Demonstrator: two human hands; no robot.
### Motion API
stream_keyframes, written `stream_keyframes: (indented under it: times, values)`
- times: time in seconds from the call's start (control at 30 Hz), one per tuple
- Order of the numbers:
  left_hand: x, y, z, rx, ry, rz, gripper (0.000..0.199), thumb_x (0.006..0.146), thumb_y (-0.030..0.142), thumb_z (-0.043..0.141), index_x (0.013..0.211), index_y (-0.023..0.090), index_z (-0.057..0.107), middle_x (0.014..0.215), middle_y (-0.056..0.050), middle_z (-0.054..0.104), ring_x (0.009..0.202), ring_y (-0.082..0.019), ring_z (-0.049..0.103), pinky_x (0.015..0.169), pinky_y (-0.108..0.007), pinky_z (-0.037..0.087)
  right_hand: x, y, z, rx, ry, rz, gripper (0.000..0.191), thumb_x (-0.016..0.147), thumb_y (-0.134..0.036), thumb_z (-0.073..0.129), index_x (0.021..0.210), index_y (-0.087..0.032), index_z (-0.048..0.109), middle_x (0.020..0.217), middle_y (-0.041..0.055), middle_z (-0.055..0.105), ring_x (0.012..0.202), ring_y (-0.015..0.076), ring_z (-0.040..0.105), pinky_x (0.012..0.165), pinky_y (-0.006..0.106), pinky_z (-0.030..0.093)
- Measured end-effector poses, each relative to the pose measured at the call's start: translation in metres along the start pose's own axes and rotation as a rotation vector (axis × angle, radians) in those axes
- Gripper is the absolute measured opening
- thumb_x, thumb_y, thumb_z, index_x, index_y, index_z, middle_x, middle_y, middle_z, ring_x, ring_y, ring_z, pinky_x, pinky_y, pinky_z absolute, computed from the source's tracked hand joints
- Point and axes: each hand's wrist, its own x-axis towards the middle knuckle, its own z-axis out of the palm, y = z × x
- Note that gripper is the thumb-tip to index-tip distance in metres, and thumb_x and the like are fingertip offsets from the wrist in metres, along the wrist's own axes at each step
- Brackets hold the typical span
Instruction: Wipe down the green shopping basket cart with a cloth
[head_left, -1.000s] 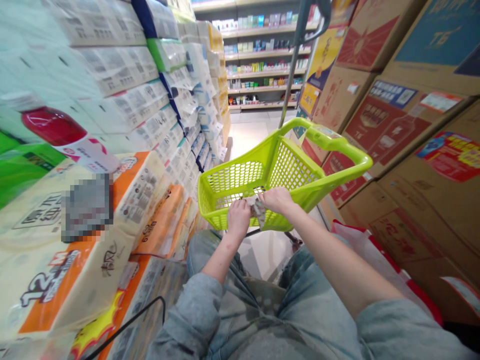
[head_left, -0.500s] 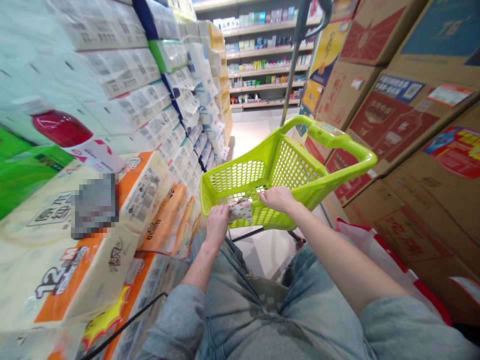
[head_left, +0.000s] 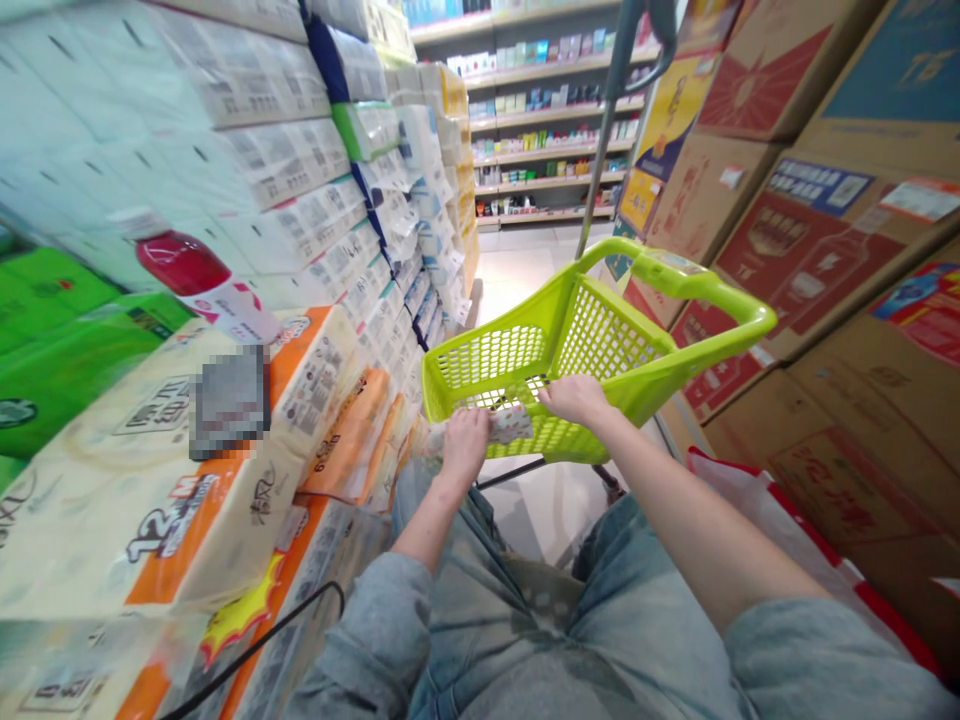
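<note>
Before us stands the lime-green cart basket (head_left: pixel 652 398). Our right hand (head_left: pixel 576 400) is curled at its near rim; whether its fingers close on something, we cannot tell. Our left hand (head_left: pixel 466 442) has the fingers narrow, holding the patterned cloth (head_left: pixel 514 424) along this same rim. For good handling, we should spread the cloth flat and press it evenly.
</note>
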Motion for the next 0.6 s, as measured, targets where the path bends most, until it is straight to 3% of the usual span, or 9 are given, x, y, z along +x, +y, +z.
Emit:
stream_keyframes:
  times: [0.1, 0.2, 0.37, 0.6]
  values:
    - [0.011, 0.027, 0.001, -0.014, 0.013, 0.040, 0.017, 0.089, 0.020, 0.041, 0.099, 0.015, 0.054, 0.090, -0.009, 0.059, 0.088, -0.023, 0.053, 0.080, -0.037, 0.039, -0.004, 0.006, 0.000, -0.004, -0.011, 0.017, 0.055, 0.089, -0.039, 0.024, 0.097, -0.012, 0.071, 0.100, 0.0170, 0.069, 0.096, 0.0258, 0.064, 0.078, 0.031, 0.045]
    - [0.014, 0.036, 0.001, -0.005, 0.016, 0.068, 0.018, 0.088, 0.018, 0.041, 0.100, 0.015, 0.053, 0.090, -0.009, 0.058, 0.088, -0.023, 0.053, 0.079, -0.037, 0.039, -0.006, 0.010, 0.000, 0.003, 0.010, 0.024, 0.055, 0.089, -0.040, 0.025, 0.096, -0.012, 0.072, 0.098, 0.0165, 0.069, 0.096, 0.0259, 0.064, 0.078, 0.031, 0.045]
    - [0.006, 0.018, 0.002, 0.023, 0.014, 0.122, 0.021, 0.087, 0.018, 0.043, 0.106, 0.016, 0.051, 0.092, -0.007, 0.058, 0.089, -0.022, 0.053, 0.078, -0.035, 0.039, -0.006, 0.014, 0.002, 0.005, 0.001, 0.006, 0.058, 0.089, -0.042, 0.023, 0.095, -0.013, 0.072, 0.097, 0.0158, 0.070, 0.093, 0.0255, 0.064, 0.076, 0.030, 0.045]
    - [-0.013, -0.019, 0.003, 0.076, -0.027, 0.019, 0.017, 0.086, 0.017, 0.044, 0.100, 0.019, 0.052, 0.089, -0.006, 0.059, 0.086, -0.020, 0.054, 0.076, -0.032, 0.039, -0.004, 0.017, 0.001, 0.006, 0.011, -0.023, 0.058, 0.090, -0.043, 0.022, 0.095, -0.014, 0.072, 0.095, 0.0149, 0.070, 0.091, 0.0256, 0.065, 0.076, 0.032, 0.045]
